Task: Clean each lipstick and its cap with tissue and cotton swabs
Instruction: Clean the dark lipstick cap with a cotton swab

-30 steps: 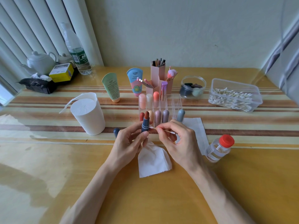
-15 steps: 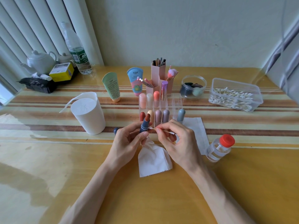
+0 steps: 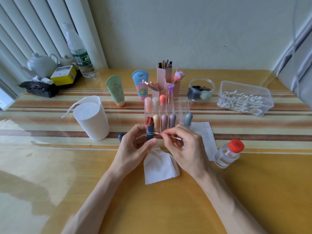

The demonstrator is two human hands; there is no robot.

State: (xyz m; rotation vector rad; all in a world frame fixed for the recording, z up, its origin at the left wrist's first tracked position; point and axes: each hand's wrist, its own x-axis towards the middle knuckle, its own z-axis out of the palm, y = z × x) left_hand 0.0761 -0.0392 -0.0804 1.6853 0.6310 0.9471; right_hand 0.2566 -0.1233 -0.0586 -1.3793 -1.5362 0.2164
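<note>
Just in front of the clear rack (image 3: 184,105), your left hand (image 3: 135,149) has its grip closed round the barrel of the open lipstick (image 3: 150,132), probably the best hold since the tube looks light and slick and its red tip soft, while your right hand (image 3: 187,149) pinches a thin, bendy cotton swab (image 3: 170,136) against that barrel.

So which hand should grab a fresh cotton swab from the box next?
Probably the right hand. The clear box of swabs sits on its side, and it only pinches the cotton swab. The left hand grips the open lipstick.
</note>
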